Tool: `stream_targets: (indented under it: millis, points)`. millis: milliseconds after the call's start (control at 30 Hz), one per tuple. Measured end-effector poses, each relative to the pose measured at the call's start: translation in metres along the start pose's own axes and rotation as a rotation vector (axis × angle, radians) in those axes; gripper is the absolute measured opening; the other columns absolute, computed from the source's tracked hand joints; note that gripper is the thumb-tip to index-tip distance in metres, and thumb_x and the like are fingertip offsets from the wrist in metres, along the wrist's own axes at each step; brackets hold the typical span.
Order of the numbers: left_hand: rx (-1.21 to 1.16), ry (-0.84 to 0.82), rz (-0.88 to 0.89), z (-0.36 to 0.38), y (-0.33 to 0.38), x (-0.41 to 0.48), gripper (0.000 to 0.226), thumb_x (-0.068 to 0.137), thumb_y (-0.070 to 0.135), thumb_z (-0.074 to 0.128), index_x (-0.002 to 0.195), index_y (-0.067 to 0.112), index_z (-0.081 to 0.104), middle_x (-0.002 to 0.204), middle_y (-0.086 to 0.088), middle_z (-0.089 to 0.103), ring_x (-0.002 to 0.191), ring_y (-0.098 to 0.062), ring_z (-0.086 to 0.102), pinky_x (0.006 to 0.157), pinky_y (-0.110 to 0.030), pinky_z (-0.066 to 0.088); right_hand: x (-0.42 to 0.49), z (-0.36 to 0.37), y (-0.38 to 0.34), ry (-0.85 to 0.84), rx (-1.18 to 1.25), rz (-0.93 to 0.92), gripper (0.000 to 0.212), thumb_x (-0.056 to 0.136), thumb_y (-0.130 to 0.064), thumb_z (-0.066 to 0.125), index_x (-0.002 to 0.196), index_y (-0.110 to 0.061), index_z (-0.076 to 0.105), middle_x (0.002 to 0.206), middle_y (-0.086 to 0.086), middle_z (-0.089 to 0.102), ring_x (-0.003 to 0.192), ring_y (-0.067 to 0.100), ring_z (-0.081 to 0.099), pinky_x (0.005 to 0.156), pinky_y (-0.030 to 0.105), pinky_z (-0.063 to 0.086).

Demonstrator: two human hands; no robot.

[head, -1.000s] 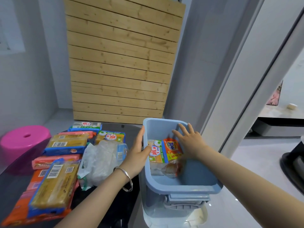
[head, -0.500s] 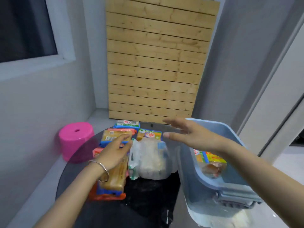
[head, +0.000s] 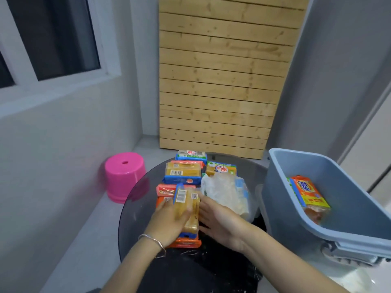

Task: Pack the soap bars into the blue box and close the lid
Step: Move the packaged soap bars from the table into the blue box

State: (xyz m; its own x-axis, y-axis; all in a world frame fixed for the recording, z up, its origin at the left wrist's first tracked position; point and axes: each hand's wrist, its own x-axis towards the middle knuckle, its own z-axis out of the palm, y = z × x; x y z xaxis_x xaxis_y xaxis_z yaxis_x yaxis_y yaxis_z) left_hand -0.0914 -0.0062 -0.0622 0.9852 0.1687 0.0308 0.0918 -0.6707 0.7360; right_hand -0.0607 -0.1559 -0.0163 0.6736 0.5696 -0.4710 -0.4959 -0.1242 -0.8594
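Observation:
Several wrapped soap bars lie on a round dark glass table [head: 135, 210]. My left hand [head: 169, 220] lies over the near yellow soap pack [head: 187, 203], fingers curled on it. My right hand [head: 220, 220] touches the same pack's right side with flat fingers. Under it sits an orange soap pack [head: 184, 243]. Further back are a yellow-and-blue pack [head: 183, 172], a green-and-yellow pack [head: 221, 170] and a white-and-blue pack [head: 191, 155]. The blue box [head: 296, 166] stands open at the right, with an orange Tide soap pack [head: 309, 194] inside.
A crumpled clear plastic bag [head: 224, 191] lies between the soap packs and the box. A pink stool [head: 124, 178] stands on the floor left of the table. A wooden slat panel [head: 220, 81] leans on the back wall. A window is at upper left.
Both hands left the blue box and swung left to the soap stack. They now close on the near yellow pack. The view turned left with them.

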Motion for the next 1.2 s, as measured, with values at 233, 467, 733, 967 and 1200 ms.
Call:
stream_targets:
  millis: [233,467,733,967,1200]
  points:
    - [-0.451,0.063,-0.106,-0.03,0.021,0.037,0.047,0.072,0.051,0.071,0.102,0.018,0.057,0.088,0.003,0.067,0.078,-0.012,0.067,0.07,-0.025,0.052,0.009,0.0,-0.046,-0.033,0.107,-0.199,0.053,0.099,-0.044,0.03,0.143,-0.015,0.041,0.148,-0.002,0.045,0.136,0.012,0.041,0.11,0.028,0.034]
    - [-1.379,-0.083,-0.233,-0.043,0.012,0.044,0.024,0.08,0.025,0.056,0.083,0.009,0.074,0.08,-0.014,0.073,0.066,-0.023,0.069,0.058,-0.031,0.058,0.057,-0.011,-0.08,0.228,-0.43,-0.551,0.026,0.091,-0.02,0.059,0.114,-0.01,0.066,0.112,0.002,0.069,0.106,0.012,0.063,0.083,0.015,0.05]
    - [-1.628,-0.093,-0.234,-0.06,-0.018,0.053,0.041,0.09,0.035,0.046,0.117,0.009,0.062,0.107,-0.014,0.071,0.092,-0.026,0.07,0.082,-0.041,0.054,0.144,-0.031,-0.074,0.181,-1.108,-0.278,0.07,0.075,-0.033,0.077,0.137,-0.021,0.046,0.123,0.002,0.06,0.109,0.02,0.059,0.101,0.035,0.046]
    - [-1.632,-0.001,-0.297,-0.065,-0.026,0.064,0.045,0.092,0.042,0.042,0.121,0.011,0.056,0.116,-0.017,0.064,0.102,-0.03,0.063,0.068,-0.037,0.06,0.158,-0.032,-0.075,0.257,-1.343,-0.385,0.078,0.07,-0.041,0.078,0.139,-0.03,0.042,0.136,-0.002,0.054,0.122,0.019,0.051,0.102,0.033,0.042]
    - [-1.403,0.152,-0.19,-0.066,-0.033,0.064,0.043,0.089,0.05,0.042,0.115,0.02,0.058,0.108,-0.01,0.071,0.1,-0.028,0.068,0.078,-0.041,0.057,0.115,-0.028,-0.087,0.383,-0.49,-0.571,0.042,0.089,-0.033,0.063,0.128,-0.019,0.055,0.094,0.002,0.064,0.076,0.005,0.062,0.068,0.013,0.051]
